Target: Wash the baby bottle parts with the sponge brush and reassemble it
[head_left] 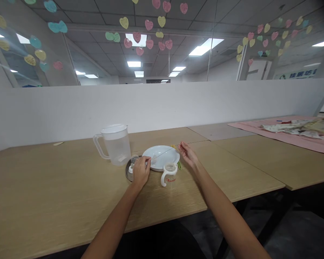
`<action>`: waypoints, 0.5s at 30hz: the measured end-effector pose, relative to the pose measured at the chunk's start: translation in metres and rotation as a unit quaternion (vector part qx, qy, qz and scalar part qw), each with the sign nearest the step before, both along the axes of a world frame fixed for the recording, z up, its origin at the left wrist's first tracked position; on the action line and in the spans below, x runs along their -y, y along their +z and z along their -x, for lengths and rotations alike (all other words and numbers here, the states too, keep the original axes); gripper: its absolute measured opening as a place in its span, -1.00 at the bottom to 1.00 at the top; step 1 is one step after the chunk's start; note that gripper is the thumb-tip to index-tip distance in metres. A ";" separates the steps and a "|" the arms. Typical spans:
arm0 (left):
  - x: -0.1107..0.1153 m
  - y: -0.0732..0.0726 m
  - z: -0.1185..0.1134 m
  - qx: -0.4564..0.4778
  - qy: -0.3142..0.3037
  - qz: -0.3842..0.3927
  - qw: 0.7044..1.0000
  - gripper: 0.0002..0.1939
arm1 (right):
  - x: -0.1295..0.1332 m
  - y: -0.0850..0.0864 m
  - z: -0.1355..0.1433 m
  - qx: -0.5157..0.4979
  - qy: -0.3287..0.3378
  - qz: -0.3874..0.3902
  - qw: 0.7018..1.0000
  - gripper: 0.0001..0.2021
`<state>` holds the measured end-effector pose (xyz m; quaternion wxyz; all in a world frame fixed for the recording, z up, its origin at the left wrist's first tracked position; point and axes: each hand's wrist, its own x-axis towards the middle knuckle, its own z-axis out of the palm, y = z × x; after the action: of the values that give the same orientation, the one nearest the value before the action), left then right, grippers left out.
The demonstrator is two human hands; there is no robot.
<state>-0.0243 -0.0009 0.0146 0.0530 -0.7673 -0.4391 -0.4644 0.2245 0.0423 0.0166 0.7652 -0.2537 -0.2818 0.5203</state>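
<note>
My right hand [188,154] pinches one end of a thin, straight, wire-like rod [166,151], held slanting above a white oval dish [175,161]. The rod's lower end reaches the fingertips of my left hand [142,171], which are pinched together at a small translucent piece [153,159]; its exact kind is too small to make out. In front of the dish stands a clear baby bottle [170,174] with a white handle, its top uncovered. Partly behind my left hand lies a round metal tray [127,174] bearing a clear dome-shaped cap [134,158] and a white ring-like part [131,169].
A translucent pitcher [117,145] with some liquid stands left of the tray. Yellow and green items [179,165] show at the dish's right edge. On the far right a pink cloth [248,126] carries crumpled fabric [299,127]. A white wall [162,108] borders the table behind.
</note>
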 end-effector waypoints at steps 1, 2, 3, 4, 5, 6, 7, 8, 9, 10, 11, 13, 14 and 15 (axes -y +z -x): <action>0.000 0.000 0.000 0.004 0.000 0.002 1.000 -0.77 | 0.000 0.000 0.000 -0.001 0.007 -0.004 1.000 -0.83; 0.000 0.000 0.000 0.008 0.000 0.004 1.000 -0.76 | 0.000 0.001 0.001 -0.002 0.017 -0.008 1.000 -0.83; 0.000 0.000 0.000 0.013 -0.002 0.008 1.000 -0.76 | 0.000 0.001 0.001 -0.002 0.028 -0.011 1.000 -0.85; 0.000 0.000 -0.001 0.018 -0.004 0.012 1.000 -0.76 | 0.001 0.001 0.002 0.003 0.040 -0.010 0.999 -0.86; 0.000 0.000 -0.001 0.024 -0.008 0.016 1.000 -0.76 | 0.001 0.001 0.003 0.011 0.051 -0.006 0.999 -0.88; 0.000 0.000 -0.002 0.030 -0.013 0.021 0.999 -0.76 | 0.001 0.001 0.005 0.021 0.062 0.000 0.998 -0.90; 0.000 0.000 -0.002 0.036 -0.019 0.026 0.999 -0.76 | 0.001 0.000 0.006 0.032 0.071 0.006 0.997 -0.92; -0.001 0.000 -0.002 0.041 -0.024 0.030 0.998 -0.76 | 0.001 0.000 0.006 0.044 0.078 0.009 0.996 -0.93; -0.001 0.000 -0.002 0.047 -0.028 0.035 0.998 -0.76 | 0.001 0.000 0.007 0.053 0.083 0.009 0.995 -0.93; -0.002 0.000 -0.002 0.051 -0.030 0.039 0.997 -0.76 | 0.001 -0.001 0.007 0.059 0.086 0.006 0.995 -0.92; -0.002 0.000 -0.002 0.055 -0.031 0.042 0.997 -0.76 | 0.000 -0.001 0.008 0.061 0.086 0.002 0.994 -0.91; -0.002 0.000 -0.002 0.060 -0.032 0.047 0.997 -0.76 | -0.001 -0.002 0.008 0.059 0.081 -0.003 0.995 -0.88; -0.002 0.000 -0.002 0.061 -0.032 0.050 0.996 -0.76 | -0.001 -0.003 0.008 0.057 0.075 -0.004 0.996 -0.87; -0.002 0.000 -0.002 0.062 -0.034 0.052 0.996 -0.76 | -0.002 -0.004 0.008 0.053 0.069 -0.005 0.996 -0.87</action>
<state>-0.0219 0.0010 0.0143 -0.0302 -0.7533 -0.4385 -0.4892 0.2168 0.0444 0.0127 0.7127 -0.2575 -0.3416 0.5559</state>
